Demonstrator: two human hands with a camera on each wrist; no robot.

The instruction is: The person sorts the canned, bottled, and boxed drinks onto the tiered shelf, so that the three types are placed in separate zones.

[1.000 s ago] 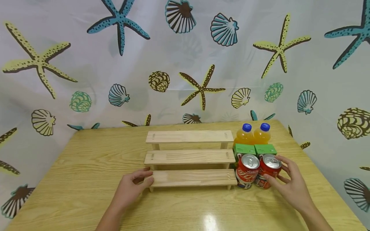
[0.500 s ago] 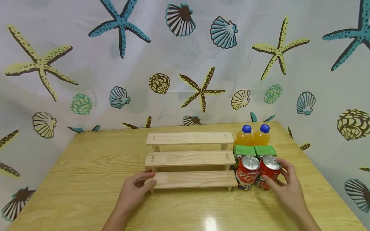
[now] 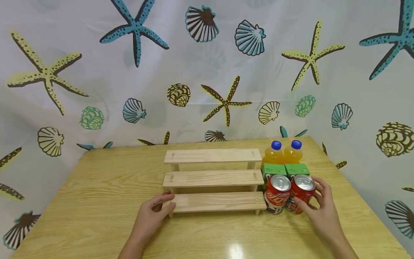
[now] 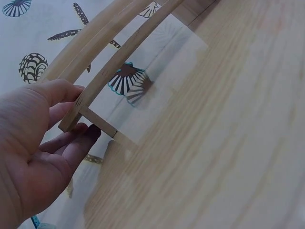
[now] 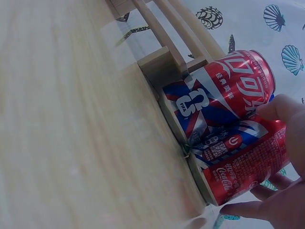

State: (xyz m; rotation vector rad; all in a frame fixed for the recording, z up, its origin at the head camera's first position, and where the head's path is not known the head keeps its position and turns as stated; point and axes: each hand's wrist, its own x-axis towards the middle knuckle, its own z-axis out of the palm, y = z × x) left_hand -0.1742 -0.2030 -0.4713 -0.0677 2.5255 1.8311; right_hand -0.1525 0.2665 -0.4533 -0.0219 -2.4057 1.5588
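A three-tier wooden step rack [image 3: 213, 178] stands on the table. My left hand [image 3: 149, 217] grips the left end of its lowest board; in the left wrist view, fingers [image 4: 66, 90] lie on both sides of that end. Beside the rack's right end, two red Coca-Cola cans stand side by side. My right hand [image 3: 323, 216] holds the right can [image 3: 301, 194], thumb at the front and fingers round its right side. The left can [image 3: 277, 194] stands against it, close to the rack. In the right wrist view, the thumb [image 5: 274, 109] lies near where the cans meet.
Behind the cans stand two green-topped cartons [image 3: 273, 168], then two orange drink bottles [image 3: 274, 154] with blue caps. The wood-grain table [image 3: 106, 187] extends left and in front of the rack. A curtain [image 3: 194, 68] printed with starfish and shells hangs behind.
The head view has tilted slightly, so everything sits a little lower in it. My left hand has shifted slightly right at the rack's end. My right hand stays at the right can.
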